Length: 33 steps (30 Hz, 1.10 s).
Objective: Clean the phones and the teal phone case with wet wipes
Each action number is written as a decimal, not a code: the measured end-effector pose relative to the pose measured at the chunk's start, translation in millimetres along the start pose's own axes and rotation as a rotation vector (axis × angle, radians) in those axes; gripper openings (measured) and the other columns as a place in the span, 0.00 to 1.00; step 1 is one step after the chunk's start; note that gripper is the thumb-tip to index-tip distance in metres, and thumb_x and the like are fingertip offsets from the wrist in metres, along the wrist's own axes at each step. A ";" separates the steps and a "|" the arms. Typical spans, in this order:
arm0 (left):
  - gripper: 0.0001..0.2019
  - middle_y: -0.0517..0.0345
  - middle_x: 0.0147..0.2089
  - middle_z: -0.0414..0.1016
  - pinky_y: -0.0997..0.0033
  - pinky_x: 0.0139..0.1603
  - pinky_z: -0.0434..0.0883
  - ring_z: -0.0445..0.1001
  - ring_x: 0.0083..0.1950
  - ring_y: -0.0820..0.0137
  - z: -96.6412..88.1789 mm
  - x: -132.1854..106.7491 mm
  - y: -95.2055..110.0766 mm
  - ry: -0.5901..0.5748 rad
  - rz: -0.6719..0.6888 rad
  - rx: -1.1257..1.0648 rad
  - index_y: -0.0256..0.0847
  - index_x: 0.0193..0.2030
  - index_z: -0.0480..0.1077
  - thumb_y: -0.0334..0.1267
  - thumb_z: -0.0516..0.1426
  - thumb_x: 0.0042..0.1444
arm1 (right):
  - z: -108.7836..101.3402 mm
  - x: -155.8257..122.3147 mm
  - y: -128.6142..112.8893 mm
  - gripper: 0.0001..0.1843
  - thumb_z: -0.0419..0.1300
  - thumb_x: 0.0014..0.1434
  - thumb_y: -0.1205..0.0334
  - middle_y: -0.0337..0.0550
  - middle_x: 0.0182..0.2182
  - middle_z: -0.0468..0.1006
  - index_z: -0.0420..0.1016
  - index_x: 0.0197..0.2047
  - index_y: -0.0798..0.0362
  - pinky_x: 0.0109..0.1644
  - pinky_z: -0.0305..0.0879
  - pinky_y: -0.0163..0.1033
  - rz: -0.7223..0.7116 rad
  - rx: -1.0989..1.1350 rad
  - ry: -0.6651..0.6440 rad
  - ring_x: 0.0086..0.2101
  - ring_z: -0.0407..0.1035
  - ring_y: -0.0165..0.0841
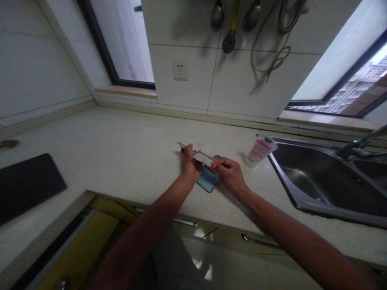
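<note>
Item: pale flat piece (203,158). One, thin, centre of the frame, raised above the counter (142,133) between your hands. Material: cannot tell.

Item: slim slab (181,145). One, at the piece's upper left, seen nearly edge-on. Joined to the pale piece or separate: cannot tell.

Item: blue case (208,182). One, flat on the counter just below centre, partly covered by your hands.

Item: tube (260,151). One, white with pink markings, right of centre, near the sink (320,177).

Handling, as judged: steady the slab by its edges with your left hand; guide the piece with light right fingertips, level, without bending it. Work low over the counter, so a slip falls short, and stay well left of the sink.

Left hand (191,164): closed about the slab, thumb uppermost; forearm slanting up from the lower left.

Right hand (231,174): narrow pinch on the piece's right end, fingers pointing left; forearm slanting up from the lower right corner.

Both wrists: above the counter, hands near one another.
</note>
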State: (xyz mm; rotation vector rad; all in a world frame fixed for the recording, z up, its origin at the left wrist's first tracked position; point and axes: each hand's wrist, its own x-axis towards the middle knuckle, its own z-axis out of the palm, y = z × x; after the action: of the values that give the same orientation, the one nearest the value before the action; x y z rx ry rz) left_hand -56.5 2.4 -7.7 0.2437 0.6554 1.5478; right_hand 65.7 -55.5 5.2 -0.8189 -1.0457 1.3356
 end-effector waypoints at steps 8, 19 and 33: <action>0.17 0.65 0.25 0.65 0.69 0.39 0.73 0.72 0.28 0.72 0.8 -1.0 -0.6 -0.011 -0.068 -0.046 0.43 0.38 0.65 0.52 0.63 0.51 | -0.9 0.1 -0.1 0.12 0.75 0.41 0.60 0.45 0.36 0.84 0.78 0.26 0.53 0.50 0.76 0.45 0.048 0.038 0.055 0.42 0.79 0.39; 0.18 0.56 0.22 0.70 0.70 0.33 0.72 0.72 0.24 0.70 19.9 -19.7 17.3 -0.042 -0.260 -0.152 0.39 0.27 0.67 0.50 0.51 0.60 | 0.9 1.2 -18.4 0.15 0.75 0.40 0.60 0.40 0.33 0.80 0.76 0.29 0.52 0.36 0.81 0.43 0.158 0.223 0.006 0.35 0.76 0.36; 0.15 0.45 0.38 0.81 0.62 0.40 0.76 0.79 0.38 0.60 9.4 -17.3 17.9 -0.227 -0.166 0.010 0.37 0.41 0.75 0.45 0.56 0.54 | -8.2 5.2 -26.8 0.10 0.72 0.44 0.62 0.40 0.36 0.82 0.77 0.29 0.51 0.45 0.80 0.35 0.126 0.226 0.094 0.41 0.77 0.33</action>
State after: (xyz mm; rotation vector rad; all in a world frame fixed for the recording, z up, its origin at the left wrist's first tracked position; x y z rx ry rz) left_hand -64.8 -11.1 13.6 0.3581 0.4921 1.3346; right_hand 82.7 -52.0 27.9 -0.7785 -0.7636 1.4777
